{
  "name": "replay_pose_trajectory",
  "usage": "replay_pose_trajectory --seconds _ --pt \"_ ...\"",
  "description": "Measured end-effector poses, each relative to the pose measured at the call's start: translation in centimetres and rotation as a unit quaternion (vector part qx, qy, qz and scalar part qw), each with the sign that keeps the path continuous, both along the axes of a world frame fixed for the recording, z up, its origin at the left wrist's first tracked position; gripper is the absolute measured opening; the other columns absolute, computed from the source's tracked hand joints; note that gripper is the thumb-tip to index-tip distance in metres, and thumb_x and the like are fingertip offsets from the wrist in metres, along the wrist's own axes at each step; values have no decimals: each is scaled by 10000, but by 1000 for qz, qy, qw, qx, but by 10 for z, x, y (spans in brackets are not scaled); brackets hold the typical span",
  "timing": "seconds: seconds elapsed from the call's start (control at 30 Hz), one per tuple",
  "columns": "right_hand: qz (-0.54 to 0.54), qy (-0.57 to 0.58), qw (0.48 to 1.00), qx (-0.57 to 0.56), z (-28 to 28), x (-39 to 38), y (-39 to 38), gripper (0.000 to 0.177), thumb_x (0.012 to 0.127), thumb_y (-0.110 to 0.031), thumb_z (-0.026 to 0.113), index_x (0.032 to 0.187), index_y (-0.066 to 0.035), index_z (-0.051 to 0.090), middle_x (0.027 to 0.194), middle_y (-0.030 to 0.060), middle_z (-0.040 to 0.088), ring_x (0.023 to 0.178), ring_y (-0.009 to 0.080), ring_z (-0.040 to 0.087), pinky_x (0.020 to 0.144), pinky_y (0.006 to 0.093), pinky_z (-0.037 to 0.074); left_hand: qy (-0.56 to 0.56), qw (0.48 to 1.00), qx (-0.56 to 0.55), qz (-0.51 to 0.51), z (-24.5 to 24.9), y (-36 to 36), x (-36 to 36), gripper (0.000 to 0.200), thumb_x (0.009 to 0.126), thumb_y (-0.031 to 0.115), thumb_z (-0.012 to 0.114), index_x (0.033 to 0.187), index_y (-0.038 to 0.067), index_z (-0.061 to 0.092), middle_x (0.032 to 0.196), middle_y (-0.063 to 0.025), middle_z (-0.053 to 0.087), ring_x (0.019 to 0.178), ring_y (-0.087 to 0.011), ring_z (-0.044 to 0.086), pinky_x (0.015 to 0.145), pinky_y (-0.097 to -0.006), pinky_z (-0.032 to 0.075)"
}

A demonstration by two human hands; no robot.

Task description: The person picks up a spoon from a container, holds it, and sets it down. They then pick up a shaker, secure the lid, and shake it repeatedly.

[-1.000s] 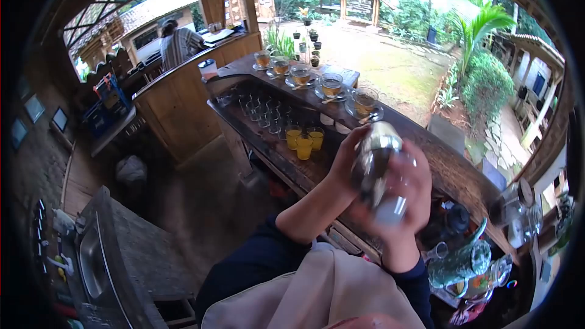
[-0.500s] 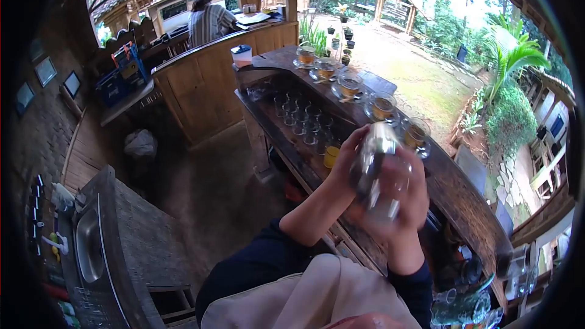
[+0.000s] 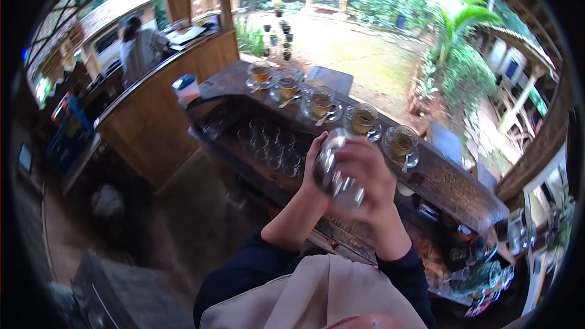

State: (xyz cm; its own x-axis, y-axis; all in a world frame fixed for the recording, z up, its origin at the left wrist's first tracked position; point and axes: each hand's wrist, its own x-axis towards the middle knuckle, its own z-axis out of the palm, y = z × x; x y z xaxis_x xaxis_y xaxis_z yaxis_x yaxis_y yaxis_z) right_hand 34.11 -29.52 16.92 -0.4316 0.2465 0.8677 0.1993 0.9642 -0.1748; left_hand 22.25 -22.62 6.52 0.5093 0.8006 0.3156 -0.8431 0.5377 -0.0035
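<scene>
Both hands are wrapped round a shiny metal shaker (image 3: 334, 173), held tilted in front of my chest above the wooden counter. My left hand (image 3: 314, 161) grips its left side. Across its right side lies my right hand (image 3: 372, 173), blurred by motion. Beyond the shaker, several glass cups of amber drink stand on glass saucers with spoons along the counter (image 3: 454, 192); the nearest ones are a cup (image 3: 364, 119) and another cup (image 3: 402, 142). Empty drinking glasses (image 3: 274, 146) stand on the lower shelf to the left.
A container with a blue lid (image 3: 186, 88) sits at the counter's far left end. Behind a wooden partition (image 3: 170, 106) a person (image 3: 141, 52) leans over. Glassware (image 3: 481, 277) stands at the lower right. A stone-like sink counter (image 3: 131, 289) is at the lower left.
The view has turned to the right, so the counter and cups appear further left. Both hands still hold the shaker, whose tilt has changed.
</scene>
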Motion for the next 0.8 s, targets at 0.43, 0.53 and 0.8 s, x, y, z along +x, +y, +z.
replay_pose_trajectory --seconds 0.43,0.53,0.8 --pt "-130 170 975 -65 -36 -7 35 537 547 -292 825 981 -56 613 1095 172 569 1064 377 533 913 459 422 119 992 -33 15 20 22 2 509 860 397 494 1167 -9 494 1098 -168 586 1009 -294 586 890 -416 476" --pt "-198 56 977 49 -7 -15 -6 414 603 -288 795 940 -114 631 1092 113 588 1053 350 552 911 530 404 121 979 7 -161 32 24 -7 543 859 390 493 1239 5 446 1177 -187 545 1074 -311 550 923 -433 452" --pt "-123 -40 976 177 -17 11 5 415 713 -257 726 1064 -100 570 1175 113 546 1086 277 533 951 464 376 79 972 124 -183 49 34 -5 565 891 398 464 1274 -14 407 1211 -236 512 1055 -359 556 915 -455 454"
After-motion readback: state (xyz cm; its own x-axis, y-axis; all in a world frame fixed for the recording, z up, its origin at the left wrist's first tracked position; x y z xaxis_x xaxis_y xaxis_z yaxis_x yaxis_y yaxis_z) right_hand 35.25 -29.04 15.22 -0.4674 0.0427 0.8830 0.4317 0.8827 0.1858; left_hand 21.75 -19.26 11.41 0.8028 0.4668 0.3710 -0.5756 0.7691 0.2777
